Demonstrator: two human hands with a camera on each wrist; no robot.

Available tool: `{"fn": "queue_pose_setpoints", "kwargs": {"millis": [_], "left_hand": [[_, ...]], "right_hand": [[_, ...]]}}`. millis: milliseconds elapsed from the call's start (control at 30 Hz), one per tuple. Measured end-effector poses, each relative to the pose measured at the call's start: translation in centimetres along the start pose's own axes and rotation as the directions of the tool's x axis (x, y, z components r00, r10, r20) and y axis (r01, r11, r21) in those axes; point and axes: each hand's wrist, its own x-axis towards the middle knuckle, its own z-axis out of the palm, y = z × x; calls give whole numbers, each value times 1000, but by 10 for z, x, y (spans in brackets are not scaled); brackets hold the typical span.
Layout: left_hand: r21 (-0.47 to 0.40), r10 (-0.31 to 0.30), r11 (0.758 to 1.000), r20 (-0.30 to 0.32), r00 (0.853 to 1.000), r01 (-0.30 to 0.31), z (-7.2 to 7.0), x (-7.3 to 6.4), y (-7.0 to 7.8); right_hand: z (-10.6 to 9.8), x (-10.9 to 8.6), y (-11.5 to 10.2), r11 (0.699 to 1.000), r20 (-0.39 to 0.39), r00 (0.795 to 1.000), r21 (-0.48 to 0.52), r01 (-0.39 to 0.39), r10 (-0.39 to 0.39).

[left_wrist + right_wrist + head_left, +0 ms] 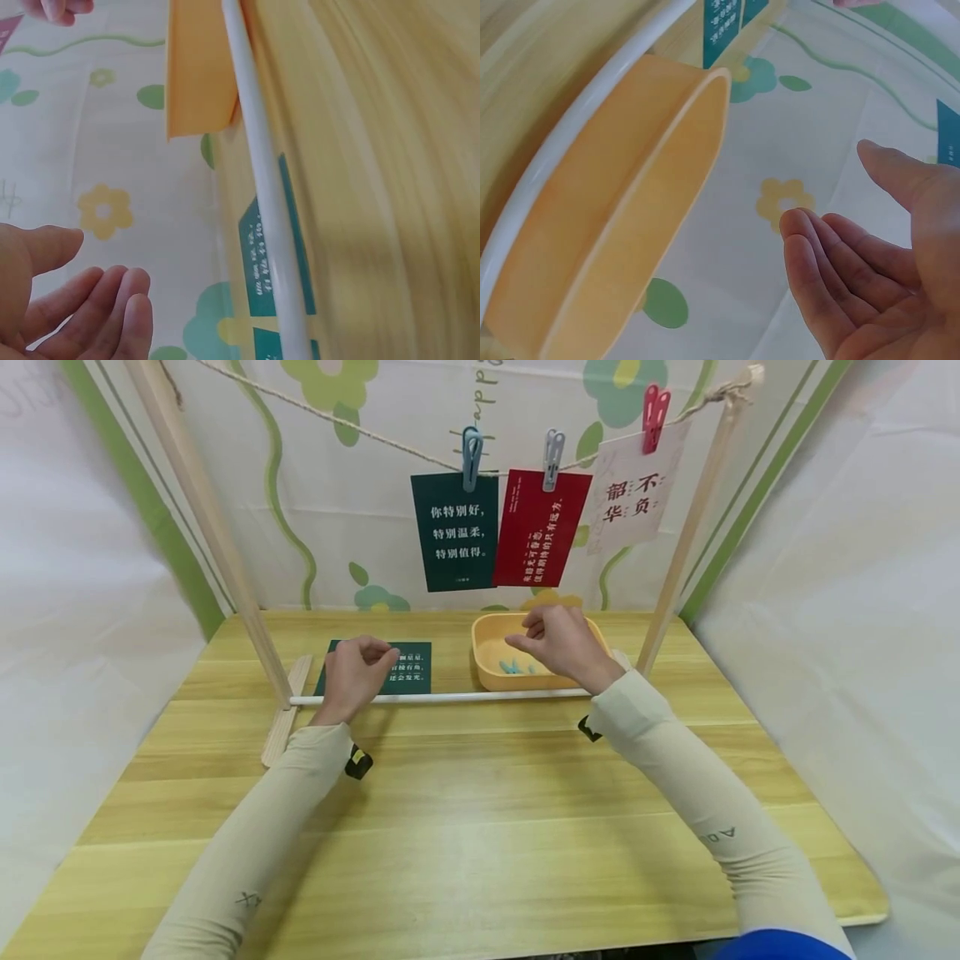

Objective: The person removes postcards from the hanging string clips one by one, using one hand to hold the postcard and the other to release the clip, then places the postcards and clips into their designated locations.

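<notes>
Left hand: fingers loosely bent, thumb a moderate gap apart, empty; above the loose green card lying on the table;
Right hand: similar gap, empty; above the yellow tray;
Tray: blue clips inside;
Rope: dark green, red and pale cards pegged

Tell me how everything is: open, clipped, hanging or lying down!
Left hand: holding nothing
Right hand: holding nothing
String: sagging
Blue peg: clipped on
Grey peg: clipped on
Red peg: clipped on
Upper green card: hanging
Red card: hanging
Pale card: hanging
Lower green cards: lying flat
Yellow tub: open, blue pieces inside
</notes>
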Motion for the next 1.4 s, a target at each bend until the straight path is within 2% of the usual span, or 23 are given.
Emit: {"fn": "queue_pose_setpoints", "kwargs": {"millis": [300, 600, 833, 1000, 1400], "left_hand": [[-22, -8, 1000, 10, 1000, 8, 0, 1, 14], [-40, -5, 999, 18, 1000, 6, -3, 2, 18], [-49, 34, 998, 4, 999, -34, -4, 3, 22], [-64, 41, 997, -4, 999, -41, -5, 6, 26], [-129, 100, 986, -51, 994, -106, -4, 11, 45]], "right_hand": [[-8, -3, -9, 1000, -5, 1000, 13, 23, -23], [-13, -7, -15, 998, -26, 997, -18, 66, -66], [-19, -9, -21, 994, -42, 993, -19, 107, -108], [-23, -9, -27, 992, -52, 991, -9, 125, -125], [-33, -10, -45, 987, -73, 984, -28, 158, -159]]}}
